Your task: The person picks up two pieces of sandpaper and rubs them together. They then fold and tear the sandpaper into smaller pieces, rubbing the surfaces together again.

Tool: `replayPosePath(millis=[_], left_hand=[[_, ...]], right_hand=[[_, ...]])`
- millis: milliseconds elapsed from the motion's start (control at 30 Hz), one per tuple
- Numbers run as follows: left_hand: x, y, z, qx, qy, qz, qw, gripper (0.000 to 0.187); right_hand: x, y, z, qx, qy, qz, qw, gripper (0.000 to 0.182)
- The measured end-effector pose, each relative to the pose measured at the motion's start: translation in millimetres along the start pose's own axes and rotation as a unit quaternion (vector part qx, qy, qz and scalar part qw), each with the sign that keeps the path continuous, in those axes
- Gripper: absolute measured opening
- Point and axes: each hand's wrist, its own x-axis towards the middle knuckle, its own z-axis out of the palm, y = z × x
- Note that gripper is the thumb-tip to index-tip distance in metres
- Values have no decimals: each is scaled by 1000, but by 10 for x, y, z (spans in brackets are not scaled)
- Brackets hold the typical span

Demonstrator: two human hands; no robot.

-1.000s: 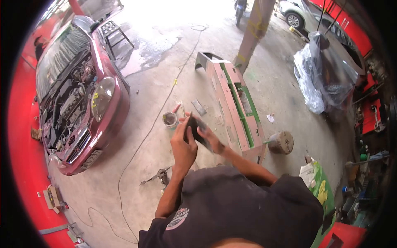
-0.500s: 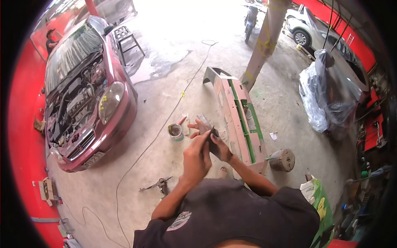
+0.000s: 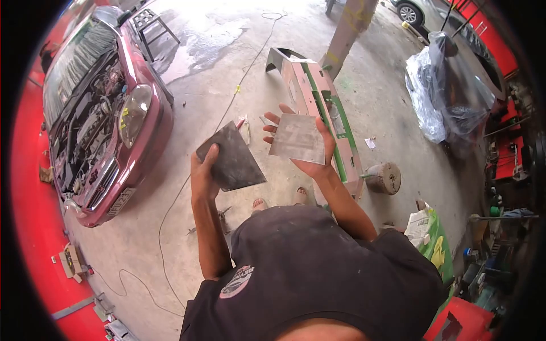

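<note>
My left hand (image 3: 205, 176) grips a dark grey square sheet (image 3: 236, 159), its thumb pressed on the top face near the left edge. In my right hand (image 3: 317, 166) lies a light grey flat plate (image 3: 298, 140) with dull smudges. Its thumb runs along the plate's right edge and the fingers show past the left side. The two pieces are held apart, in front of my chest. A pinkish car bumper (image 3: 307, 91) with green patches stands on the floor just beyond my right hand. Past the dark sheet, a small red-ended item (image 3: 240, 123) is partly visible.
On the left is a maroon car (image 3: 149, 133) with its engine bay exposed. A cable (image 3: 165, 221) crosses the concrete floor. Beyond the bumper rises a pillar (image 3: 348, 42). A round block (image 3: 387, 178) sits at right, near a plastic-draped part (image 3: 424, 96).
My hands were together over the pieces and have moved apart. The dark sheet is now at left and the light plate at right, both facing up. The view has tilted down.
</note>
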Motion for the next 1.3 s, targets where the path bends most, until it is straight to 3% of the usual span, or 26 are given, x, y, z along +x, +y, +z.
replayPosePath(millis=[33, 133, 200, 267, 333, 400, 567, 667, 967, 1067, 1300], left_hand=[[29, -83, -78, -35, -55, -9, 998, 44], [82, -331, 1, -137, -19, -57, 989, 47], [188, -560, 50, -188, 13, -137, 972, 46], [271, -845, -187, -179, -41, -180, 966, 46], [153, -750, 215, -206, 51, -185, 959, 47], [92, -744, 288, -186, 43, -195, 962, 54], [80, -635, 587, -62, 109, -3, 992, 56], [164, -819, 422, 47, 146, 82, 985, 54], [-76, -639, 601, 186, 186, 178, 948, 38], [-95, -748, 497, 211, 168, 178, 946, 23], [-197, -1008, 303, 269, 124, 151, 943, 25]], right_hand=[[-5, -12, -15, 5, 7, 3, 1000, 89], [-12, -6, -3, -12, 36, 9, 999, 88], [18, 52, 62, -35, 49, 10, 998, 85], [22, 114, 153, -64, 58, 6, 996, 82], [33, 229, 242, -82, 66, -4, 994, 79], [21, 392, 290, -90, 83, -12, 992, 75], [19, 618, 366, -84, 165, -51, 981, 66], [8, 651, 371, -51, 189, -65, 978, 64], [66, 538, 352, -42, 247, -134, 959, 51], [77, 469, 309, -20, 237, -135, 962, 48], [92, 291, 196, 4, 226, -111, 968, 49]])
